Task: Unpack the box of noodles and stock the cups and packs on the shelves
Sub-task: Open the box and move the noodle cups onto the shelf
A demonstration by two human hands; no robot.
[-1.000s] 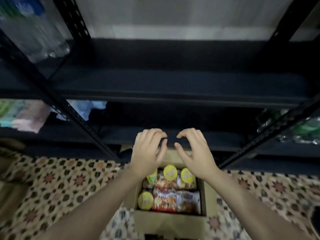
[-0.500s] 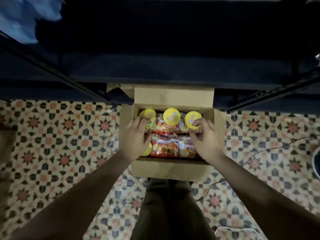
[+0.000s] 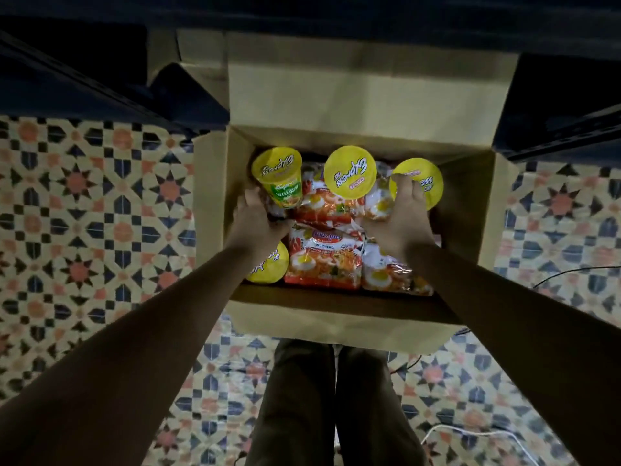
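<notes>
**Both hands in the box, one cup each**

Left hand (image 3: 257, 218) is curled round the side of the tilted green-walled cup (image 3: 280, 178), fingers low on its body – prob. so the foil lid stays untouched and the cup comes out in one piece. It leans toward the middle, which reads as being tipped free of the packs. Right hand (image 3: 401, 216) reaches over the right-hand cup (image 3: 420, 181), fingertips hooked on the lid's near edge; looks like a grip from above, though how far the fingers wrap the wall is hidden. One cup per hand = fewer trips, I'd say.

Betw. them, a third cup (image 3: 349, 171) sits upright on top of the noodle packs (image 3: 324, 257), untouched. A fourth cup (image 3: 268, 265) lies near the front-left corner, partly under the left forearm. Packs are laid flat, red/orange, filling the middle and right of the cardboard box (image 3: 470, 210)

Box stands on the patterned tile floor (image 3: 84, 213), flaps folded out, back flap up against the dark shelf unit (image 3: 84, 92) – parked close so the lift to a shelf is short. Nothing looks stocked yet; task is at its start
</notes>
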